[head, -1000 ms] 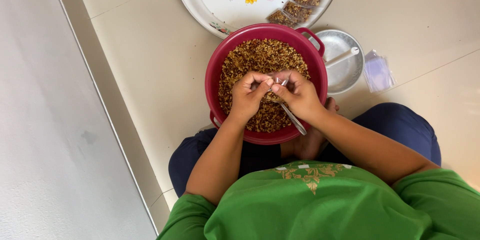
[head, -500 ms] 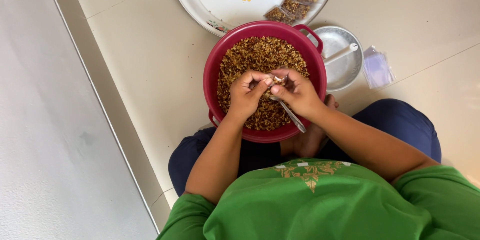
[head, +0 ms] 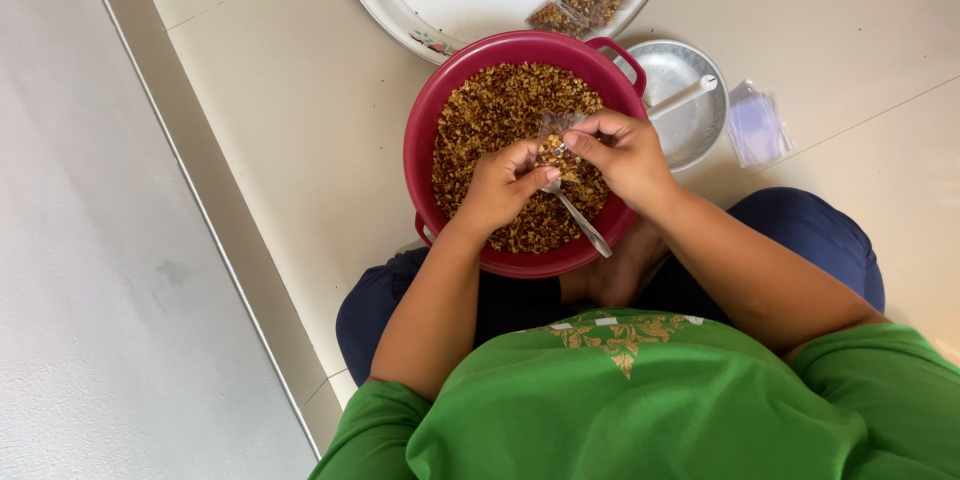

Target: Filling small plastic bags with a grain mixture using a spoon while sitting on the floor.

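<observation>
Nearest the camera is the person's green shirt point(head: 640, 400), filling the 6 o'clock part of the view, with dark blue trousers point(head: 800, 240) showing on crossed legs just beyond it and a bare foot point(head: 610, 275) tucked under the basin's near rim. Both forearms reach toward 12 o'clock and meet over a round red basin point(head: 425, 170) that sits on the pale tiled floor point(head: 300, 90) and is filled with brown, crumbly snack mix point(head: 490, 115). The left hand point(head: 500, 185) is closed around a metal spoon point(head: 575, 215), whose handle points back toward 5 o'clock across the basin's rim. The right hand point(head: 620, 150) pinches a small clear plastic bag point(head: 552, 135) between thumb and fingers, holding it over the middle of the basin; the bag already shows some of the mix inside, and the spoon's bowl end sits right at it, beneath the fingertips. At 2 o'clock from the basin, just beside its handle, lies a shallow silver dish point(head: 690, 110) with a white stick-like utensil point(head: 685, 97) resting across it, and further toward 3 o'clock is a little stack of empty clear bags point(head: 757, 125). Farthest off, at 12 o'clock, a large white tray point(head: 450, 10) with a flower print holds several filled packets point(head: 585, 0) of the same mix.
</observation>
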